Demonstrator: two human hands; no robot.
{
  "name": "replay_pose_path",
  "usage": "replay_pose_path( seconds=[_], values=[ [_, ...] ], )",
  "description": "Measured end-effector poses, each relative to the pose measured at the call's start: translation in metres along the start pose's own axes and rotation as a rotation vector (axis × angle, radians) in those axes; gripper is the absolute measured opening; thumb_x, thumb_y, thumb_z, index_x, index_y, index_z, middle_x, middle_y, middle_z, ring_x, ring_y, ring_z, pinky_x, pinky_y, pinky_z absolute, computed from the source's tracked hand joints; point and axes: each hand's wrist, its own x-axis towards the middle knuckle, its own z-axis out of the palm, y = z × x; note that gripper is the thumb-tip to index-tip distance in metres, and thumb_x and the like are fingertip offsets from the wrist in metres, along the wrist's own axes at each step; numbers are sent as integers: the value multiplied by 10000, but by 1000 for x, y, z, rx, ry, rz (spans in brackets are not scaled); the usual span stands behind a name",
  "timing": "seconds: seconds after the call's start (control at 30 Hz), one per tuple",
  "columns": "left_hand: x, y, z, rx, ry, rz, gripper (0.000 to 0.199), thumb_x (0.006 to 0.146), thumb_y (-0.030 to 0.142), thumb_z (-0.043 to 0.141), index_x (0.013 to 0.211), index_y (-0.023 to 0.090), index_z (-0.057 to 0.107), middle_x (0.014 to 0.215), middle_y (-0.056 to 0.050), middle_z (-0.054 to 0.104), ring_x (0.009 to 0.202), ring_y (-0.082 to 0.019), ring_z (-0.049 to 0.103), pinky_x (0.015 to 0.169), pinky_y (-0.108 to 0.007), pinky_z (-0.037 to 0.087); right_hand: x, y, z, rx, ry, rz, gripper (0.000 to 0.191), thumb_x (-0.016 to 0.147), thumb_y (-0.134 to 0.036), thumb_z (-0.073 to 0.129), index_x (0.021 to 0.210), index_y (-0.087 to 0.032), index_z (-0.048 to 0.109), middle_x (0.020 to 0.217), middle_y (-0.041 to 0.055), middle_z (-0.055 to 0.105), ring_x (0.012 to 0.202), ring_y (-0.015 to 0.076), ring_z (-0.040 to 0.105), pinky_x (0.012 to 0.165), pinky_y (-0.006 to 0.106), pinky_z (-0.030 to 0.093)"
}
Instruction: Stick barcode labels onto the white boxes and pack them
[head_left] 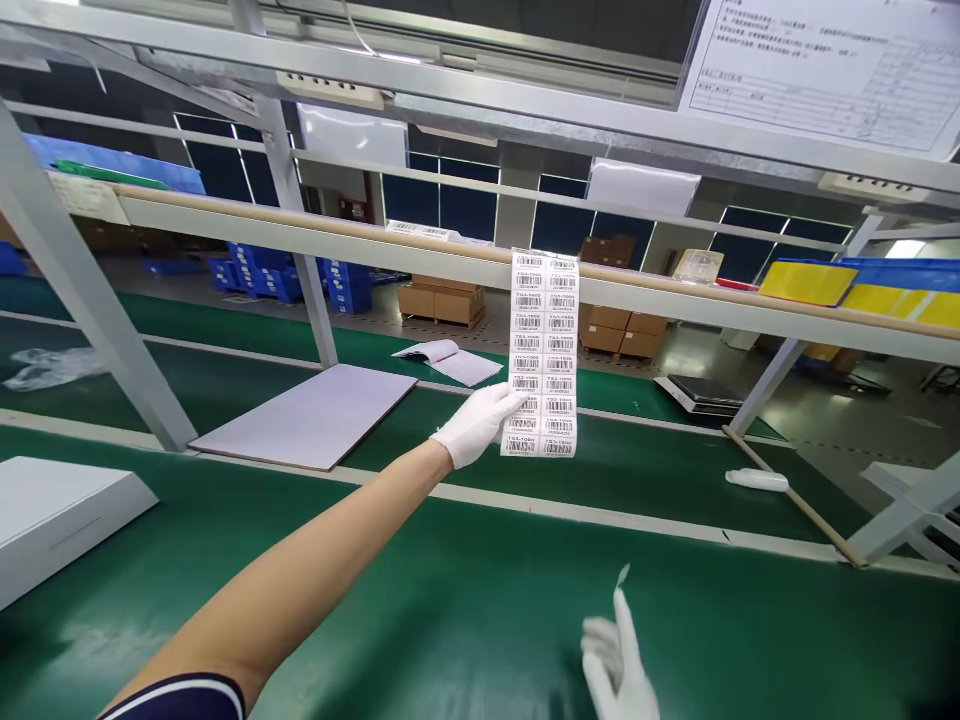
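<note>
Label sheet in my left hand, small slip at my right fingertip.
My gloved left hand (480, 420) pinches the lower left edge of the label sheet (544, 345), which hangs from the shelf rail (420, 250) above the green bench (450, 600); my right hand (619, 660) is low, fingers loosely apart, the slip (623, 575) on its raised forefinger probably a single label.
</note>
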Motion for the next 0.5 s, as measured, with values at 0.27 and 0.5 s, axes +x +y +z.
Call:
replay_pose_path(
  seconds=[0.27, 0.5],
  values=[
    [-16, 4, 24, 69, -76, 6, 455, 987, 519, 661, 1345, 241, 683, 1443, -103, 640, 1270, -366, 647, 1016, -520, 604, 97, -219, -71, 562, 344, -367, 1092, 942, -506, 647, 1671, -239, -120, 1336, 118, 656, 1203, 242, 665, 1065, 398, 541],
    [50, 72, 31, 77, -21, 144, 449, 1022, 517, 618, 1380, 247, 643, 1443, -96, 641, 1312, -277, 624, 1085, -459, 562, 96, -197, -53, 519, 608, -305, 1046, 904, -401, 686, 1692, -203, 28, 760, -45, 648, 814, 218, 663, 848, 389, 574]
  ],
)
